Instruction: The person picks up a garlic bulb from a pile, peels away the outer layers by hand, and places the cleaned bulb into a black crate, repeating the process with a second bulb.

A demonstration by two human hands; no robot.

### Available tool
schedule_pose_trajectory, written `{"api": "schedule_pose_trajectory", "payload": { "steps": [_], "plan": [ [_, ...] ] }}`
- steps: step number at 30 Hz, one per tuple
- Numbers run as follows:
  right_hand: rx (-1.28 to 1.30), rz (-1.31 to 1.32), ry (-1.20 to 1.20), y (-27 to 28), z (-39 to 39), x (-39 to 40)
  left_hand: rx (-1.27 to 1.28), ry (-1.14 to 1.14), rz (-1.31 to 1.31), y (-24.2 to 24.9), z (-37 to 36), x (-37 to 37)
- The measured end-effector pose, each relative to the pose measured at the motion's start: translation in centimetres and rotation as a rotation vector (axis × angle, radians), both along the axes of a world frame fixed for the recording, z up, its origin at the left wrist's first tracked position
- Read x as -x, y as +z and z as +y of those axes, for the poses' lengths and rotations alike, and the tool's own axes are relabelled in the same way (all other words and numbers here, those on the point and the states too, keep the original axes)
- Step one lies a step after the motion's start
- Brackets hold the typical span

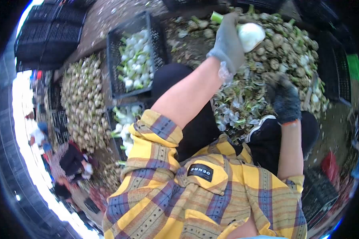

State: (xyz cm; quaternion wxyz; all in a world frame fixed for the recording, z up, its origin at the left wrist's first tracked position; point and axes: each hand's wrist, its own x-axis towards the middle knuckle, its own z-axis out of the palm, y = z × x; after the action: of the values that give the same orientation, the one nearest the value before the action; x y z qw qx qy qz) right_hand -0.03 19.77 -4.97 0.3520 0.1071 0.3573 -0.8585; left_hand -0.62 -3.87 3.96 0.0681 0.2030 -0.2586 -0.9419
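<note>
My left hand (229, 42), in a pale grey glove with clear plastic at the wrist, is stretched out over the pile. Its fingers are closed round a clean white garlic bulb (251, 36), whose cut green stem sticks out on the other side. My right hand (284, 97) wears a dark, dirty glove and is held low at the near side of the pile of unpeeled garlic (283, 47). Its fingers look curled, and what they hold, if anything, is hard to make out. Loose peelings (233, 111) lie between the two hands.
A black crate (111, 65) of cleaned garlic stands left of my knee, with a second crate (115, 145) nearer. Farther left lies another garlic heap (83, 103). Stacked black crates (50, 36) stand behind, and a black crate (341, 71) is at right. Another person (70, 159) sits at far left.
</note>
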Motion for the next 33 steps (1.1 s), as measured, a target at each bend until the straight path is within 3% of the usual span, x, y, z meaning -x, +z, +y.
{"api": "schedule_pose_trajectory", "payload": {
  "steps": [2,3,5,6,7,9,11,13,15,17,21,23,24,27,29,31,33],
  "plan": [
    [0.07,-0.053,-0.06,2.8,0.6,-1.5,-0.012,-0.032,0.135,1.8,-3.5,-1.7],
    [0.183,-0.095,-0.022,2.3,2.0,-2.4,0.029,-0.168,0.282,2.0,-6.3,-3.1],
    [0.075,-0.108,-0.114,2.5,3.2,-5.6,1.641,0.139,0.086,6.4,-8.7,-8.5],
    [0.001,-0.12,-0.118,2.2,4.1,-6.9,1.714,0.274,0.142,4.5,-11.0,-10.4],
    [0.166,-0.088,0.02,2.8,4.3,-8.3,1.781,0.411,0.201,2.0,-13.2,-12.5],
    [0.412,-0.115,0.213,4.0,4.2,-10.9,1.424,0.387,-0.047,1.8,-15.7,-18.0],
    [0.301,-0.192,0.175,4.5,5.0,-13.0,1.885,0.262,-0.372,0.2,-20.0,-25.2],
    [0.201,-0.254,0.136,4.3,6.1,-14.6,1.894,0.196,-0.558,-2.3,-23.1,-33.3],
    [0.132,-0.287,0.115,4.2,7.5,-15.2,1.937,0.093,-0.924,-5.8,-24.9,-42.0],
    [0.067,-0.301,0.097,4.0,8.5,-15.8,0.359,0.708,-0.987,-7.4,-26.1,-48.3],
    [-0.036,-0.302,0.075,3.8,9.7,-16.4,0.303,0.745,-1.419,-12.5,-26.2,-60.1],
    [-0.071,-0.298,0.062,3.7,10.0,-16.3,0.25,0.708,-1.496,-12.8,-24.6,-60.5],
    [-0.089,-0.292,0.055,3.8,10.0,-16.1,0.207,0.824,-1.324,-14.7,-24.9,-62.6],
    [-0.13,-0.256,0.037,3.5,9.4,-15.3,0.336,0.78,-1.59,-15.5,-26.5,-63.0],
    [-0.103,-0.231,0.027,3.7,8.1,-13.8,0.773,0.86,-1.497,-16.2,-27.6,-59.8],
    [-0.035,-0.203,0.027,4.5,5.4,-12.2,1.325,0.774,-1.611,-13.8,-27.7,-52.5],
    [0.136,-0.295,0.096,5.2,3.5,-9.6,1.462,0.832,-1.348,-14.5,-29.5,-46.8]
  ]
}}
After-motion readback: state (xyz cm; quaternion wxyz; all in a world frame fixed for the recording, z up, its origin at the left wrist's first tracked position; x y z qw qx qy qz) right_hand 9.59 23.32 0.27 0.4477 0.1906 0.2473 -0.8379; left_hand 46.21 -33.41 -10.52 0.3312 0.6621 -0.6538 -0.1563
